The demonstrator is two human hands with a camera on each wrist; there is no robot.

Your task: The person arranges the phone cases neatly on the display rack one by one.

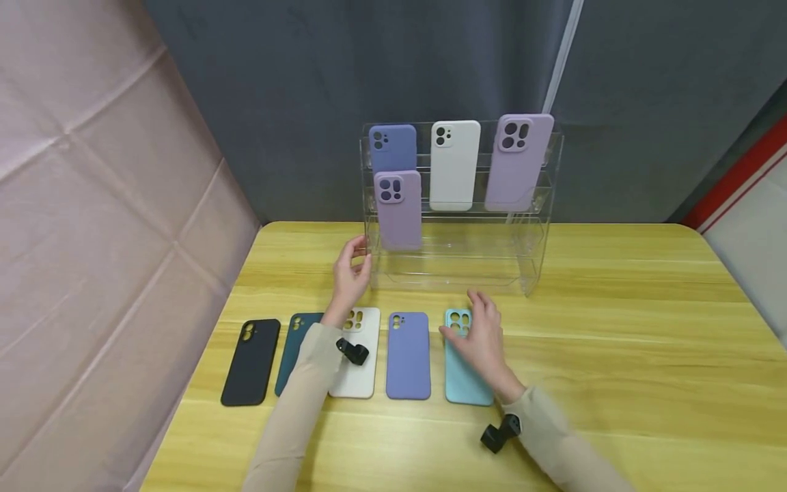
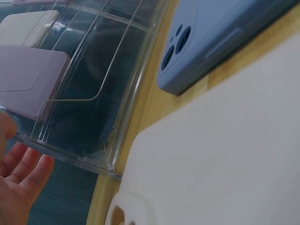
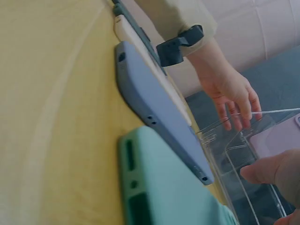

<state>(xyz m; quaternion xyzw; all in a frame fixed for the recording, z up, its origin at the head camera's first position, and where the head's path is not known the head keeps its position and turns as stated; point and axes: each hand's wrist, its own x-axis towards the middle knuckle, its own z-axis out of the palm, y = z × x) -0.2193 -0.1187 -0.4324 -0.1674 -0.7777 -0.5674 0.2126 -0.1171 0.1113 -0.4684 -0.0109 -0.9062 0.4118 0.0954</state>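
My left hand [image 1: 349, 277] grips the left side of a clear acrylic display stand [image 1: 451, 279]; in the left wrist view its fingers [image 2: 36, 176] lie along the outside of the panel's edge. The right hand [image 1: 482, 338] hovers with spread fingers over a light blue phone case [image 1: 464, 376], hiding part of it. Close to that case lies a periwinkle phone case [image 1: 408, 359]. Beneath the left forearm is a white phone case [image 1: 364, 372], partly covered by the sleeve. On the stand's lower tier, near the left hand, leans a lilac phone case [image 1: 399, 219].
Higher on the stand are a blue case [image 1: 393, 150], a white case [image 1: 453, 167] and a larger lilac case [image 1: 519, 164]. A black case [image 1: 250, 362] and a dark teal case [image 1: 295, 359] lie at the left on the wooden table [image 1: 627, 328]. Grey curtain hangs behind.
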